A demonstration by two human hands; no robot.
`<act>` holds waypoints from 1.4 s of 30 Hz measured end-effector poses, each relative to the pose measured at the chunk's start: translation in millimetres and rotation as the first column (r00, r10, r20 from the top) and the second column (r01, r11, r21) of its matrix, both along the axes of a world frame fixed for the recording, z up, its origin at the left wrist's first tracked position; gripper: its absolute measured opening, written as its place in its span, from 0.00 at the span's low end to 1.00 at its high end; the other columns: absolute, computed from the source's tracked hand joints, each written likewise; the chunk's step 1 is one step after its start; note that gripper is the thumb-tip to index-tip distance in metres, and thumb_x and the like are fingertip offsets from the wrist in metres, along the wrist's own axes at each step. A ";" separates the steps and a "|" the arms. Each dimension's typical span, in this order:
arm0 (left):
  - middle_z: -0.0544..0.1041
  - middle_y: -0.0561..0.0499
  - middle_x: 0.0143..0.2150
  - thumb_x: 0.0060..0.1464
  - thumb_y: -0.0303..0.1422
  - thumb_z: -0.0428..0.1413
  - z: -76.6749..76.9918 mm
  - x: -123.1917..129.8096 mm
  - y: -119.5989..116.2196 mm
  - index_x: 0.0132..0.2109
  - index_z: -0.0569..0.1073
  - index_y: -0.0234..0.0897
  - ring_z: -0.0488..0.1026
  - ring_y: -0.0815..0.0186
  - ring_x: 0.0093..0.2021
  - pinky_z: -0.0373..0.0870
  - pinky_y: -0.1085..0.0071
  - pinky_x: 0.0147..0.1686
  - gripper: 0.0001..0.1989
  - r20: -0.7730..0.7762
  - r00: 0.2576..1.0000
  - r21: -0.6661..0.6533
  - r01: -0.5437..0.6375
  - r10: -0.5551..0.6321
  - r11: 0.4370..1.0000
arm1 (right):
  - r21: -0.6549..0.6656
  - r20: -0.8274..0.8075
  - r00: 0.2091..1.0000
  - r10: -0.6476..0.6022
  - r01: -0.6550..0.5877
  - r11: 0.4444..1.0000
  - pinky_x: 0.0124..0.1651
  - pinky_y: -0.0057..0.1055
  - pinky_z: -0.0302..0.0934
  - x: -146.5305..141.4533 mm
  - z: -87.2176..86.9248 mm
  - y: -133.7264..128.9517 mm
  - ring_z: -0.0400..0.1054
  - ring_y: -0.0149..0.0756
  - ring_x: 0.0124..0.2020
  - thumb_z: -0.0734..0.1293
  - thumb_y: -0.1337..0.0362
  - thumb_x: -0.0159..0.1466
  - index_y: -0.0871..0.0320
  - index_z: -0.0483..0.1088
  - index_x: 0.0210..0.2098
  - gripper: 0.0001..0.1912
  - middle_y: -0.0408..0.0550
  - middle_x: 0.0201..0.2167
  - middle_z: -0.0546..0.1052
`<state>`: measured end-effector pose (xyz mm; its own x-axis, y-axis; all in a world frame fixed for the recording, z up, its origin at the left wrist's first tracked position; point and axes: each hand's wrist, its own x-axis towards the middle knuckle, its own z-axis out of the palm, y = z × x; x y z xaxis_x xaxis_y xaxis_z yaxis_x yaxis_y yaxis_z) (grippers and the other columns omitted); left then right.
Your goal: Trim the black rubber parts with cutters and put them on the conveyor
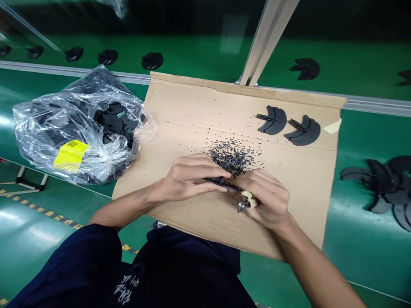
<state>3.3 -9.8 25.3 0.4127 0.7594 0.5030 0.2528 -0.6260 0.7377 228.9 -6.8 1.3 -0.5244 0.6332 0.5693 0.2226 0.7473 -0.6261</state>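
Note:
My left hand (pixel 194 177) is closed, pinching a thin black plastic part (pixel 221 183) between thumb and fingers. The part is held edge-on above the cardboard sheet (pixel 189 222). At the part's other end, my right hand (pixel 268 194) is closed around a small tool (pixel 246 202) with a cream-coloured wrapping and a shiny metal end. The fingers hide most of this tool, so its kind is unclear. Just beyond my hands lies a heap of small black plastic scraps (pixel 233 156). Two curved black parts (pixel 272 119) rest on the cardboard farther right.
A clear plastic bag (pixel 48 124) full of black parts, with a yellow label (pixel 71 155), sits at the left. More curved parts (pixel 382 182) are piled at the right. Several parts (pixel 152 61) stand spaced out on the green surface behind the metal rail, near an upright post (pixel 268 38).

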 end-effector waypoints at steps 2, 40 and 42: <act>0.85 0.47 0.40 0.60 0.35 0.64 -0.9 -0.4 0.9 0.48 0.81 0.39 0.82 0.65 0.41 0.79 0.67 0.44 0.11 0.007 1.000 -0.050 0.026 -0.026 0.998 | -0.023 -0.036 0.999 -0.010 0.009 1.000 0.33 0.35 0.65 -1.5 -0.8 0.8 0.73 0.37 0.29 0.68 0.72 0.65 0.55 0.72 0.43 0.09 0.48 0.30 0.79; 0.81 0.46 0.34 0.50 0.38 0.71 -15.1 -8.5 8.0 0.35 0.81 0.32 0.78 0.69 0.35 0.77 0.72 0.38 0.13 0.460 0.866 -0.756 0.498 -0.196 0.425 | -0.112 -0.154 0.981 0.117 -0.135 0.985 0.34 0.32 0.67 -5.9 8.1 -5.4 0.72 0.32 0.31 0.71 0.68 0.66 0.58 0.73 0.38 0.03 0.50 0.34 0.78; 0.81 0.46 0.34 0.49 0.38 0.71 -17.0 -6.8 6.4 0.35 0.81 0.32 0.78 0.69 0.35 0.76 0.72 0.38 0.14 0.462 0.867 -0.765 0.496 -0.186 0.411 | -0.052 -0.117 0.988 0.095 -0.102 0.993 0.33 0.32 0.65 -5.8 6.7 -7.2 0.71 0.32 0.30 0.70 0.69 0.67 0.58 0.72 0.38 0.02 0.49 0.33 0.78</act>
